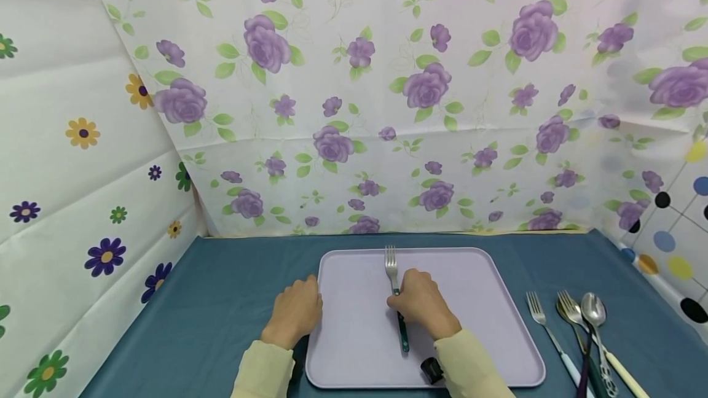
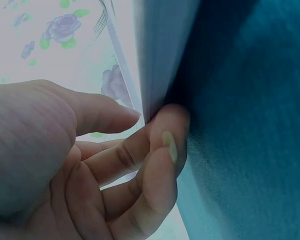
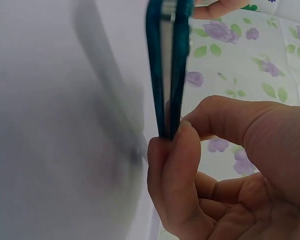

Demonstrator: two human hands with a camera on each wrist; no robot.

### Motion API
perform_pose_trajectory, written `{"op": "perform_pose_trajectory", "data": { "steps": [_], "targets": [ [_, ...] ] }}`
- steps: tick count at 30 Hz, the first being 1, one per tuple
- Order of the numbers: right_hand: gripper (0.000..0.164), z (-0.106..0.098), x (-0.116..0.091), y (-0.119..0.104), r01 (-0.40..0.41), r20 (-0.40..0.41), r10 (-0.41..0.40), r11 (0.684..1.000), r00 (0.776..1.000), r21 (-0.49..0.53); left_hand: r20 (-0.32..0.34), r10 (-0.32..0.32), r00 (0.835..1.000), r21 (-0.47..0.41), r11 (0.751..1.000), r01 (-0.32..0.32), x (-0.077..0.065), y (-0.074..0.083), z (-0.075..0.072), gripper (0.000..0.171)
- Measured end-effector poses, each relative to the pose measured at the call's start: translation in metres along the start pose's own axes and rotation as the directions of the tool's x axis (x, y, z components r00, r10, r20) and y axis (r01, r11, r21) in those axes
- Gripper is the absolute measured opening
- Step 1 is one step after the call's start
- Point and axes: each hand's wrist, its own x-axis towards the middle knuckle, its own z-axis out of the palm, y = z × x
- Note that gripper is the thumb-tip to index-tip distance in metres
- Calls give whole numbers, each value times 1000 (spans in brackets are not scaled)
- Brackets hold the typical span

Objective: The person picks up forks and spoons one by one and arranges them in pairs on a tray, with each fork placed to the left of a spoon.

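In the head view, a pale lilac rectangular tray (image 1: 359,324) lies on the table. My left hand (image 1: 295,309) is at its left edge. The left wrist view shows the thumb and curled fingers gripping the tray's rim (image 2: 157,55). My right hand (image 1: 423,300) is over the middle of the tray and pinches a fork by its dark green handle (image 1: 402,331). The fork's metal tines (image 1: 390,257) point toward the back edge. In the right wrist view, the thumb and fingers meet on the green handle (image 3: 179,65), which stands apart from its shadow on the tray.
Right of the tray, a white-handled fork (image 1: 544,321), a cream-handled fork (image 1: 594,336), a spoon (image 1: 593,310) and other cutlery lie crossed together. A blue-green cloth (image 1: 182,336) covers the table. Flowered sheets (image 1: 310,201) hang behind and left. A small black device (image 1: 431,370) sits at my right wrist.
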Motion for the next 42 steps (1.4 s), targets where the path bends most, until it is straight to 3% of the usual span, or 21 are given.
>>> {"op": "perform_pose_trajectory", "data": {
  "steps": [29,37,42],
  "targets": [
    [21,2,0,1,16,53,-15,1000,999,-8,20,-26,999,-22,999,26,1,1,-1,15],
    [17,-7,-3,0,48,140,-49,999,989,6,23,-31,999,-26,999,32,1,1,0,24],
    [20,-5,-5,-5,10,177,-9,1000,984,-6,25,-29,999,-26,999,30,1,1,0,24]
  ]
}}
